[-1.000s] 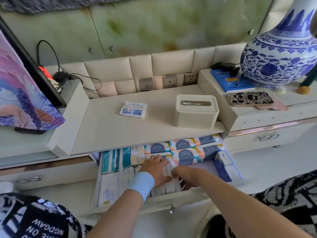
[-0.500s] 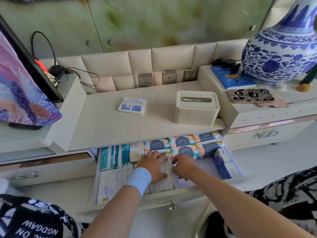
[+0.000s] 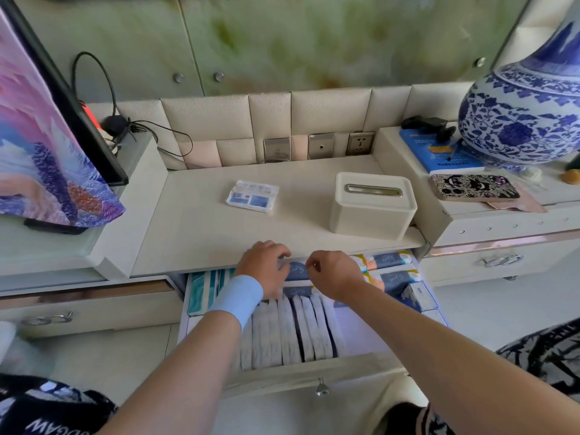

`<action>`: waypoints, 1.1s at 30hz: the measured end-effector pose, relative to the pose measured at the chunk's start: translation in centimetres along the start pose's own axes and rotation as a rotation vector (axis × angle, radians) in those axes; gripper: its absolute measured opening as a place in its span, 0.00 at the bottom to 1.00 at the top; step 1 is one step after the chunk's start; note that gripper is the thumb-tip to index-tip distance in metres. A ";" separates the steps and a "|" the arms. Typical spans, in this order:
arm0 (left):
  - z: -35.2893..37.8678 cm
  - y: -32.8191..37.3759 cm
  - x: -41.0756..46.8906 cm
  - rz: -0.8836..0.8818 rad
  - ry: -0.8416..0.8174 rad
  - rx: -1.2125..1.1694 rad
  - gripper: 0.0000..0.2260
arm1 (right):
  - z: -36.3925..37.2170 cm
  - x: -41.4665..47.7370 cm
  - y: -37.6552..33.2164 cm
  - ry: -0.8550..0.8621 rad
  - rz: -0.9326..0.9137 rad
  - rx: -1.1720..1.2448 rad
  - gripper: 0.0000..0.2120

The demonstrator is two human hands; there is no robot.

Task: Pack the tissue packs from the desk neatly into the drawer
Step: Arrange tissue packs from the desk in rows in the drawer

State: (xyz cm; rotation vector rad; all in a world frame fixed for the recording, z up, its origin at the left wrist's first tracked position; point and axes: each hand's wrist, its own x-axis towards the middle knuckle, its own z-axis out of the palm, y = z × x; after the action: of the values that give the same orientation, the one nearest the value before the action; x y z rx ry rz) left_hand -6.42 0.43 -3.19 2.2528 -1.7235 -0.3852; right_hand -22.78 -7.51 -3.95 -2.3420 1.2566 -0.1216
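Note:
One flat blue-and-white tissue pack lies on the desk top, left of centre. Below it the drawer stands pulled out. A row of white packs stands on edge in it, teal packs sit at its left, and blue-and-orange packs lie at the back right. My left hand, with a light blue wristband, and my right hand hover side by side over the back of the drawer at the desk's front edge. Their fingers are curled and hold nothing that shows.
A cream tissue box stands on the desk at the right. On the raised right shelf are a blue-and-white vase, a blue book and a patterned phone. A screen draped with colourful cloth stands at the left.
Both hands have lifted off the row of white packs and moved back, toward the desk's front edge. The row of white packs now shows uncovered.

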 end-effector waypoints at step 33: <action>-3.2 -9.6 11.9 -0.289 -0.069 0.024 0.23 | 0.7 14.9 -6.3 -0.130 -0.242 -0.326 0.41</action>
State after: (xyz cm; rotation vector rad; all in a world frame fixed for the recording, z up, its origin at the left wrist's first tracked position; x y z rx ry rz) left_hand 6.32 -8.49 -4.33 2.5407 -1.4403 -0.5103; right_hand -9.16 -16.33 -3.92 -2.7255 0.9870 0.1686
